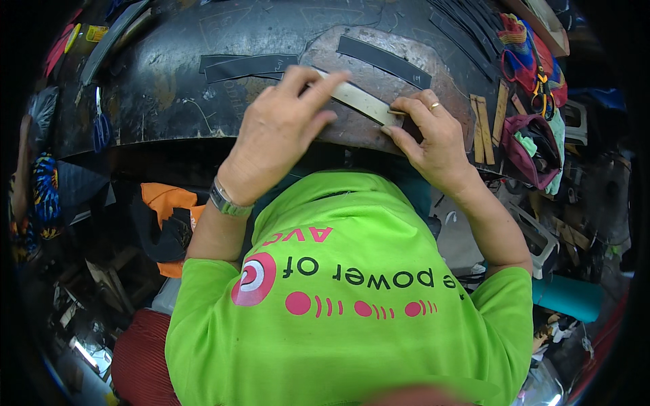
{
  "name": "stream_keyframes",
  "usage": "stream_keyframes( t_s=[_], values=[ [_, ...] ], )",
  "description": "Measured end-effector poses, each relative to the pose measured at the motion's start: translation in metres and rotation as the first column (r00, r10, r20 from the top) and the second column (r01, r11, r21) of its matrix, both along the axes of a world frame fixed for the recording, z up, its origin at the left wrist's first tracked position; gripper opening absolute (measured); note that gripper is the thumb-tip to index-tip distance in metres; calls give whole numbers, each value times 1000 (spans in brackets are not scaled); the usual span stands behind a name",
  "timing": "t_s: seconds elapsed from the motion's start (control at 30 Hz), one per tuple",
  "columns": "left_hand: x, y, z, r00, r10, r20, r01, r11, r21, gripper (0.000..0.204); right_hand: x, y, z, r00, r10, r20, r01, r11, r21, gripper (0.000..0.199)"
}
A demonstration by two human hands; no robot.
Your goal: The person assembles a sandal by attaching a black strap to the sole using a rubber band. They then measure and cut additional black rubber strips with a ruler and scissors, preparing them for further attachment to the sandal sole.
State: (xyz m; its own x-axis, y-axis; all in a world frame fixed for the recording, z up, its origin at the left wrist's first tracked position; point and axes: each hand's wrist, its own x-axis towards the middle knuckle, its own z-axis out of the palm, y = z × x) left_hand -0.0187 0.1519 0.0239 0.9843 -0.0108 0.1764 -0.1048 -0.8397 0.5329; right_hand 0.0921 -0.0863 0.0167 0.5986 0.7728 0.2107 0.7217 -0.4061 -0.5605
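A pale, cream-faced strip with a dark edge lies slanted on the brown, worn slab at the near side of the bench. My right hand, with a ring on one finger, pinches the right end of this strip between thumb and fingers. Over the strip's left end is my left hand, its thumb and index finger spread apart; whether its fingertips touch the strip is unclear. A black strip rests just beyond, on the slab. Two overlapping black strips lie left of it.
More long black strips are at the far right. Wooden sticks, yellow-handled scissors and a maroon pouch sit along the right side. Blue-handled scissors hang at the bench's left edge, above an orange cloth.
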Motion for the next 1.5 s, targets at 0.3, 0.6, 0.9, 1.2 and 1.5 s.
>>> stream_keyframes(
  t_s=[0.3, 0.6, 0.9, 1.2, 1.5],
  values=[
    [18, 13, -20, 991, 95, 98, -82, 987, -136, 53, 6, -8, 1, 905, -99, -414, 129, 991, 44, 25],
    [21, 14, -17, 989, 88, 116, -76, 991, -106, 38, 41, -39, 11, 832, -279, -479, 338, 940, 41, 24],
    [31, 17, -2, 999, 5, -31, -7, 997, -75, 25, 11, -4, 8, 995, -36, 90, 38, 999, -14, 27],
    [31, 7, -6, 997, 27, 67, -11, 974, -226, 41, 13, 8, -4, 994, -58, -90, 56, 998, -22, 22],
    [23, 10, -14, 995, 82, 52, -62, 950, -306, 66, 56, -14, 11, 971, -195, -137, 219, 955, 198, 21]
  ],
)
